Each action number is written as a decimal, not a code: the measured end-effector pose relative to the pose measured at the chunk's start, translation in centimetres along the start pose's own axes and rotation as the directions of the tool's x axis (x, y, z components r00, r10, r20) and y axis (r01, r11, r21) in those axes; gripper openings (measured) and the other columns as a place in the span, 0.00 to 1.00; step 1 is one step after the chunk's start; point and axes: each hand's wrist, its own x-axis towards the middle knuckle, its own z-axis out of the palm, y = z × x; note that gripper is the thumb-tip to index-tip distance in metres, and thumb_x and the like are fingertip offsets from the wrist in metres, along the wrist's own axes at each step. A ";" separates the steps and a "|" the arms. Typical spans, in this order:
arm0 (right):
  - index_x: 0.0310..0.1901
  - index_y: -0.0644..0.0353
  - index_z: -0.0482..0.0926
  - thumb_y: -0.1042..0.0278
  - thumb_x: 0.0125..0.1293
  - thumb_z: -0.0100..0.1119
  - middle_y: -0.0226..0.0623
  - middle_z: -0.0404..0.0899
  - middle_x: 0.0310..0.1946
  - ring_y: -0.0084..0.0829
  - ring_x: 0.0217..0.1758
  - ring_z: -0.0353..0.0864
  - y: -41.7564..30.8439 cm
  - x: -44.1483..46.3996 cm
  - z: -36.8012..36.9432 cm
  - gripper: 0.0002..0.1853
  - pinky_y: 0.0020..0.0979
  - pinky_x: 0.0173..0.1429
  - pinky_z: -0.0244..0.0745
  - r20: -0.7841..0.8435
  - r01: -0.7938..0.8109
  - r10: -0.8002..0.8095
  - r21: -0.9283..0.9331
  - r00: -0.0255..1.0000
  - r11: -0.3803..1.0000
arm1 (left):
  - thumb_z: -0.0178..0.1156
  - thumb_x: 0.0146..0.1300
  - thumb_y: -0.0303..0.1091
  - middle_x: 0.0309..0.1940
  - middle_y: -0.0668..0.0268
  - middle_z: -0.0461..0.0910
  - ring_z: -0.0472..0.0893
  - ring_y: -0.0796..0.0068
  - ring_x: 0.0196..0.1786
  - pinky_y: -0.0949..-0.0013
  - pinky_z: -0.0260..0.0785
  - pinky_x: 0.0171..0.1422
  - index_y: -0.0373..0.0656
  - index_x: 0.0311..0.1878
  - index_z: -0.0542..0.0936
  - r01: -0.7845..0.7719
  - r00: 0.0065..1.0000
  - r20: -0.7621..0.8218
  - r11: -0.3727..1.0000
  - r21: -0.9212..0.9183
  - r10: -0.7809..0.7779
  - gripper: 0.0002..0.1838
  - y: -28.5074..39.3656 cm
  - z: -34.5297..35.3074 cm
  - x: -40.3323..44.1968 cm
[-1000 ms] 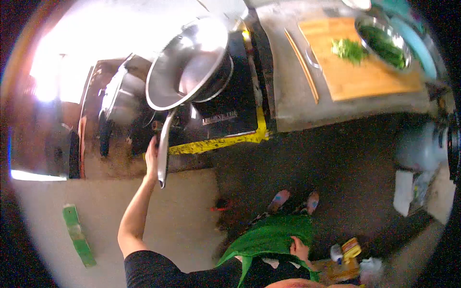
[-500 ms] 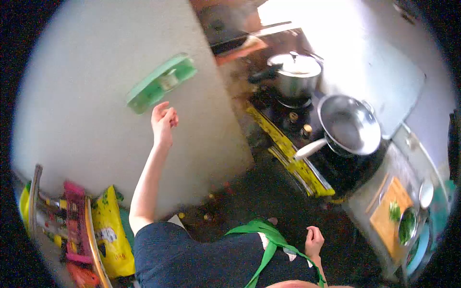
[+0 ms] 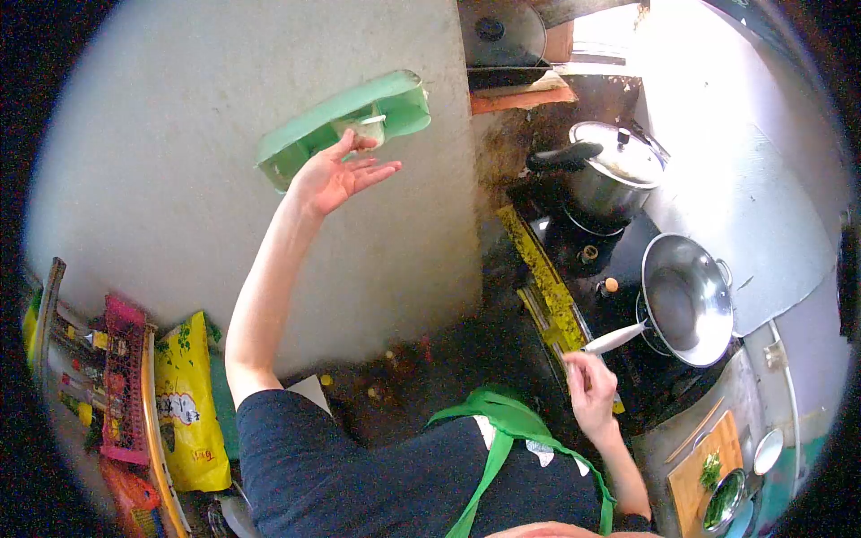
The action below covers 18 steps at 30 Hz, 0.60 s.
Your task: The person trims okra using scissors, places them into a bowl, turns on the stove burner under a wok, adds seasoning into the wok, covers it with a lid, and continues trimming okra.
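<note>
Green rack (image 3: 314, 125) hangs beside the spread left hand (image 3: 335, 179), right hand (image 3: 590, 387) half-open; writing on yellow bag (image 3: 190, 435) illegible.

No text, brand or number can be read with certainty. The tall yellow plastic bag with a green leafy print (image 3: 190, 408) carries small dark characters near its lower end, apparently turned sideways, but they are too small and blurred to make out. The small packages with pale labels (image 3: 96, 340) beside the pink plastic basket (image 3: 124, 394) show no legible lettering.
</note>
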 end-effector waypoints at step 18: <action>0.42 0.61 0.78 0.73 0.55 0.60 0.35 0.76 0.27 0.32 0.24 0.78 0.8 10.4 -4.5 0.12 0.31 0.25 0.74 0.021 0.680 -0.705 -0.284 0.709 0.676 | 0.53 0.68 0.39 0.44 0.61 0.72 0.74 0.67 0.53 0.61 0.67 0.61 0.37 0.28 0.72 -0.263 0.944 0.275 0.921 0.287 0.184 0.16 -28.7 10.9 -3.5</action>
